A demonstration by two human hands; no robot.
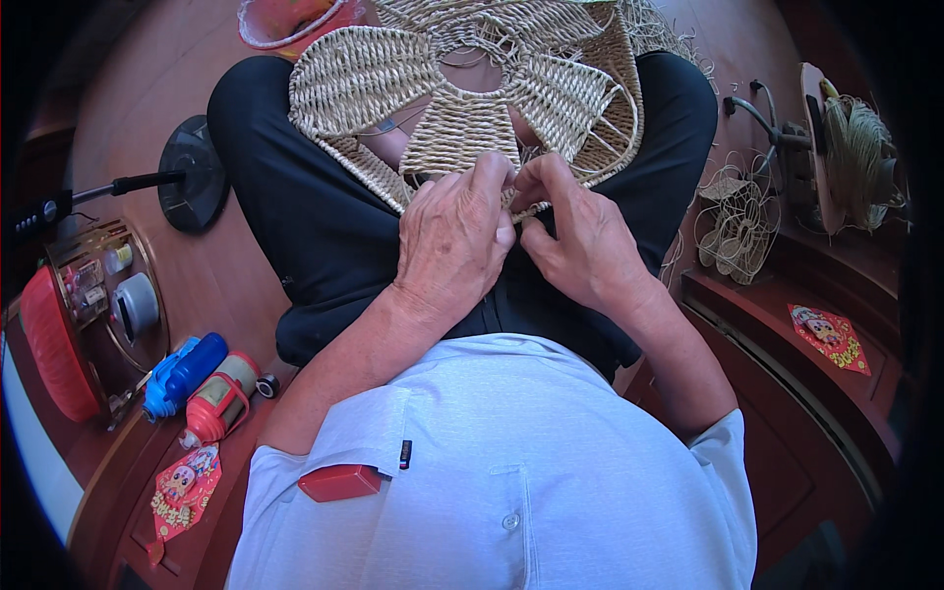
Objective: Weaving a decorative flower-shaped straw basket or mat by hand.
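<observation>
A woven straw basket (460, 133) rests across my lap, with braided petal-shaped panels around a round hole and a wire frame showing in the gaps. At its near rim, my left hand (447, 236) is closed, fingers curled on the rim beside the middle panel. Close by on the right, my right hand (585, 236) is closed too, thumb and forefinger pinching at the same rim. The fingertips of both hands nearly meet there. Any strand between them is too small to make out.
A red bucket (285, 28) stands beyond my left knee. To the left are a fan's round base (192, 172), a blue bottle (192, 369) and a red-and-beige thermos (224, 398). At right, wire frames (737, 221) lie near a hanging bundle of straw cord (855, 162).
</observation>
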